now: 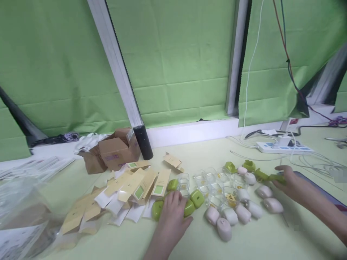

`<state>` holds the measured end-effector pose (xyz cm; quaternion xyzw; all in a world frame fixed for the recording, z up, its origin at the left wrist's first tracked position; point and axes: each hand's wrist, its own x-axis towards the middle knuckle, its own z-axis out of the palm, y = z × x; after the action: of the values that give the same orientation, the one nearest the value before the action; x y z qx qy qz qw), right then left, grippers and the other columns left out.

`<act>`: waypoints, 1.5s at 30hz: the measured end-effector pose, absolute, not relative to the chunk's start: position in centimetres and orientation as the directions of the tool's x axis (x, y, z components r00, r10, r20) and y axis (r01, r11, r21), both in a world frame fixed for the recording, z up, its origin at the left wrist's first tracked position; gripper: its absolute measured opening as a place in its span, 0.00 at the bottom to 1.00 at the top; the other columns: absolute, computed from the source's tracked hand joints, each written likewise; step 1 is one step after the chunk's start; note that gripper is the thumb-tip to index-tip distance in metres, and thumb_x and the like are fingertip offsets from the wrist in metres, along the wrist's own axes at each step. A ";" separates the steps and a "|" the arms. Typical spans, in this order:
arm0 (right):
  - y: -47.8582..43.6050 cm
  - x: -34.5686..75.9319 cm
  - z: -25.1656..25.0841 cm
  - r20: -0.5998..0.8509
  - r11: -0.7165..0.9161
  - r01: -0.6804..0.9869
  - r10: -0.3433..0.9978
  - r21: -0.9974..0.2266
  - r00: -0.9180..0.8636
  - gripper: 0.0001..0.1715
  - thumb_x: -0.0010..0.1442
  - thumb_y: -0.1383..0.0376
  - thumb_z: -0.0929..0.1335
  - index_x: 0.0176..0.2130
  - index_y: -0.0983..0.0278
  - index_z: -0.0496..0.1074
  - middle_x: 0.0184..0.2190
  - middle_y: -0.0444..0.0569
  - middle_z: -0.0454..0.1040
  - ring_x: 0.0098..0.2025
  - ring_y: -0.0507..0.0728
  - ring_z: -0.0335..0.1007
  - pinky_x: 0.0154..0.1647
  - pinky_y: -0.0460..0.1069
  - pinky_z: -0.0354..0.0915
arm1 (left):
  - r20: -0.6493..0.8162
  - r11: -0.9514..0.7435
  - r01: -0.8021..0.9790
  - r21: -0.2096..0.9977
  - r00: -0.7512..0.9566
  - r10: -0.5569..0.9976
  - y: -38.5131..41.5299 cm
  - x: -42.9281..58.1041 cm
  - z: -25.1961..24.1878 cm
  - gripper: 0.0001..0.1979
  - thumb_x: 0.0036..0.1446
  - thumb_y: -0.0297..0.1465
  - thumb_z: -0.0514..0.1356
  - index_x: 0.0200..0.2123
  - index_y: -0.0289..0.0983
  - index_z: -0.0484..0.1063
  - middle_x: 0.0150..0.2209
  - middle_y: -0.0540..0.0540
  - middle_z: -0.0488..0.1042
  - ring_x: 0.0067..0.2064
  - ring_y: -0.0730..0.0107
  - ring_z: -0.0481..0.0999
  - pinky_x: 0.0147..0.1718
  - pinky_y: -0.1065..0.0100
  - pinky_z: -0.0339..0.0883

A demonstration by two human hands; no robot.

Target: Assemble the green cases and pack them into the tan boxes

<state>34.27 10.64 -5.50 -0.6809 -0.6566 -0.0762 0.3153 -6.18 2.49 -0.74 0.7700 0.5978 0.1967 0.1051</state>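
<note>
My left hand [171, 213] lies palm down over a cluster of small green rounded cases [197, 198] near the table's middle, its fingers curled over one of them. My right hand [287, 180] reaches to the right and pinches a green piece [271, 177] at the end of a row of green parts. Between the hands stand several small clear plastic cups [217, 184]. In front of them lie several pale pink rounded cases [225, 229].
A heap of yellow and white paper packets [130, 187] lies left of my left hand. Behind it stand an open cardboard box [116, 150] and a black cylinder [143, 142]. A white power strip [282, 147] with cables sits back right. A clear plastic bag [24, 213] fills the left edge.
</note>
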 end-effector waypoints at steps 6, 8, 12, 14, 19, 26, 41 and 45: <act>9.6 27.6 -2.8 0.457 0.378 0.907 0.850 -0.184 -0.262 0.11 0.58 0.60 0.64 0.37 0.57 0.75 0.45 0.54 0.71 0.45 0.65 0.69 0.43 0.58 0.64 | 0.251 -0.366 0.820 0.440 0.279 0.927 2.1 -6.2 -0.1 0.09 0.50 0.29 0.59 0.36 0.38 0.74 0.42 0.40 0.73 0.47 0.51 0.68 0.45 0.55 0.62; 9.4 25.1 -1.9 0.368 0.550 0.798 0.815 -0.245 -0.449 0.08 0.57 0.61 0.66 0.32 0.55 0.76 0.45 0.50 0.71 0.49 0.64 0.66 0.45 0.58 0.64 | 0.244 -0.364 0.738 0.568 0.271 0.931 1.9 -6.3 0.2 0.11 0.51 0.32 0.60 0.39 0.39 0.74 0.43 0.41 0.74 0.47 0.52 0.70 0.46 0.56 0.62; 10.0 22.1 -1.5 0.297 0.587 0.741 0.808 -0.326 -0.509 0.07 0.47 0.67 0.72 0.20 0.59 0.76 0.39 0.51 0.73 0.44 0.67 0.68 0.42 0.60 0.63 | 0.072 -0.150 0.503 0.852 0.171 0.983 1.8 -6.0 -0.1 0.14 0.50 0.37 0.62 0.39 0.39 0.73 0.42 0.42 0.75 0.44 0.56 0.73 0.41 0.62 0.66; 10.2 21.6 -1.7 0.291 0.575 0.746 0.816 -0.337 -0.499 0.08 0.43 0.69 0.72 0.17 0.59 0.75 0.36 0.51 0.74 0.42 0.66 0.69 0.41 0.60 0.64 | 0.007 -0.048 0.298 0.953 0.138 0.990 2.0 -5.4 -0.6 0.15 0.47 0.38 0.64 0.37 0.38 0.70 0.40 0.42 0.74 0.39 0.60 0.74 0.32 0.66 0.67; 10.1 21.6 -1.0 0.267 0.549 0.730 0.836 -0.408 -0.479 0.07 0.45 0.70 0.69 0.20 0.59 0.75 0.37 0.49 0.75 0.38 0.62 0.71 0.38 0.57 0.66 | -0.045 0.073 -0.247 0.966 0.116 0.992 2.1 -3.7 -1.1 0.30 0.42 0.37 0.69 0.49 0.41 0.64 0.40 0.47 0.68 0.29 0.72 0.71 0.25 0.68 0.69; 8.6 20.1 0.6 0.260 0.342 0.310 0.925 -0.887 -0.278 0.11 0.60 0.62 0.62 0.29 0.61 0.69 0.40 0.51 0.76 0.40 0.59 0.74 0.41 0.57 0.70 | -0.162 0.246 -0.616 0.749 0.191 0.968 1.6 -2.6 -1.7 0.25 0.52 0.36 0.64 0.53 0.38 0.65 0.40 0.43 0.74 0.36 0.66 0.76 0.40 0.63 0.68; 3.9 15.1 -0.7 0.370 0.493 0.329 0.852 -0.806 -0.371 0.08 0.58 0.63 0.66 0.34 0.60 0.76 0.30 0.46 0.78 0.29 0.53 0.71 0.29 0.47 0.68 | -0.099 0.160 -0.486 0.859 0.148 0.984 2.1 -1.0 -4.7 0.19 0.43 0.37 0.69 0.38 0.34 0.77 0.40 0.39 0.79 0.43 0.59 0.75 0.43 0.63 0.67; 3.7 14.8 -1.0 0.329 0.439 0.353 0.884 -0.826 -0.331 0.07 0.57 0.63 0.67 0.35 0.60 0.76 0.31 0.45 0.78 0.27 0.53 0.70 0.30 0.47 0.69 | -0.104 0.148 -0.490 0.859 0.115 0.988 2.2 -1.0 -4.9 0.19 0.42 0.38 0.69 0.38 0.34 0.77 0.38 0.40 0.79 0.42 0.60 0.76 0.44 0.62 0.66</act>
<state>14.84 3.72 -1.03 -0.4146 -0.7463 0.3292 0.4035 -1.03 2.16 -4.87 0.3413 0.3644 0.5565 0.6641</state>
